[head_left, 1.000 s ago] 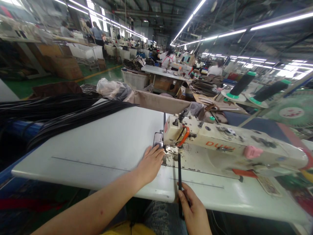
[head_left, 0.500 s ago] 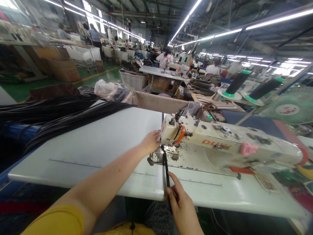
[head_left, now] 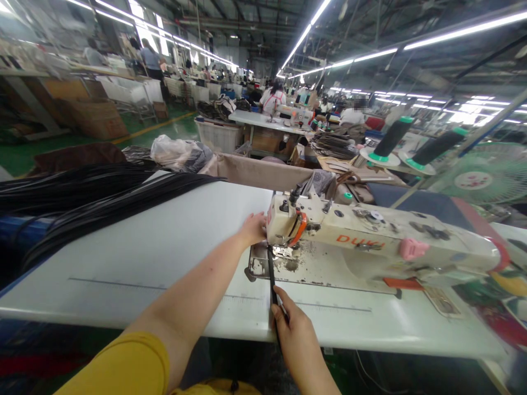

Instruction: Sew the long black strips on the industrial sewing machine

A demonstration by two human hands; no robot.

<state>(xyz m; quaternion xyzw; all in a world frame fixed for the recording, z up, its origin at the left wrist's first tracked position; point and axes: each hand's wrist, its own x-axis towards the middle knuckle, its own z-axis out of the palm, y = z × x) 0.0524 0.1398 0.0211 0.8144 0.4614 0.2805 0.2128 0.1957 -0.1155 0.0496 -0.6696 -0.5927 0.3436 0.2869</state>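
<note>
A long narrow black strap (head_left: 272, 272) runs from the table's front edge up to the needle area of a white sewing machine (head_left: 329, 225) with orange trim. My right hand (head_left: 297, 323) pinches the strap near the front edge, thumb on one side and fingers on the other. Beyond the needle, my left hand (head_left: 253, 229) reaches to the left side of the machine head, its fingers bent in toward it. The head hides those fingertips and whatever they may hold. Under the presser area lies a worn metal plate (head_left: 259, 265).
A heap of black straps (head_left: 115, 206) lies across the table's left side. Two black thread cones (head_left: 390, 140) stand behind the machine, beside a green fan (head_left: 480, 178). A beige fabric-lined bin (head_left: 263, 169) borders the far edge. Co-workers sit at machines farther back.
The whole view has shifted slightly, with the table and machine a little further left. Both hands keep their places, the right still pinching the strap and the left at the machine head.
</note>
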